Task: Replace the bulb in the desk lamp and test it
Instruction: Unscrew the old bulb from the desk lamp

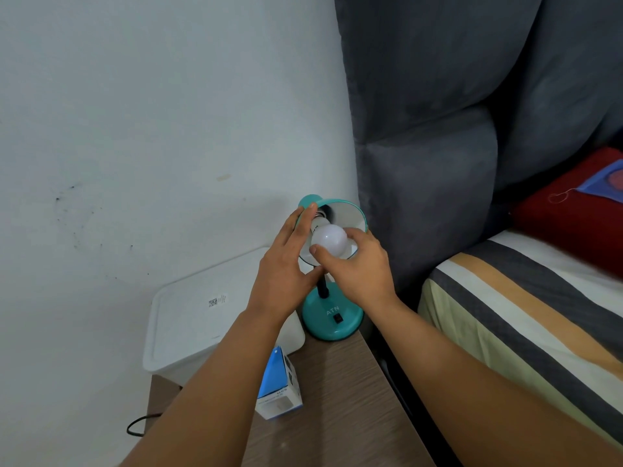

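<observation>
Gripping the bulb (327, 240) by its frosted globe, the right hand (357, 267) has thumb and fingers curled around the dome. The bulb sits at the mouth of the shade (350, 215) of the teal desk lamp (332, 318), its neck pointing into the socket; how far the threads are engaged cannot be determined. The left hand (286, 261) lies against the outer left side of the shade, fingers nearly straight, steadying it rather than clasping it.

Handling notes, as judged from the view:
- The bulb appears light and rigid, with a smooth, somewhat slippery dome. Take hold around the widest part of the globe with spread fingertips; avoid squeezing hard or levering sideways, since the neck and cap are the likely weak points.
- The shade is carried on a flexible black neck and will probably twist under turning force. Brace it at the rim or crown.
- The round base is small and stands near the tabletop (337, 399) edge beside the bed (505, 298); excess force could tip it.

The rocker switch (337, 319) on the base faces the person and is untouched. A blue-and-white bulb box (279, 389) lies on the tabletop, next to a white lidded container (202, 325).
</observation>
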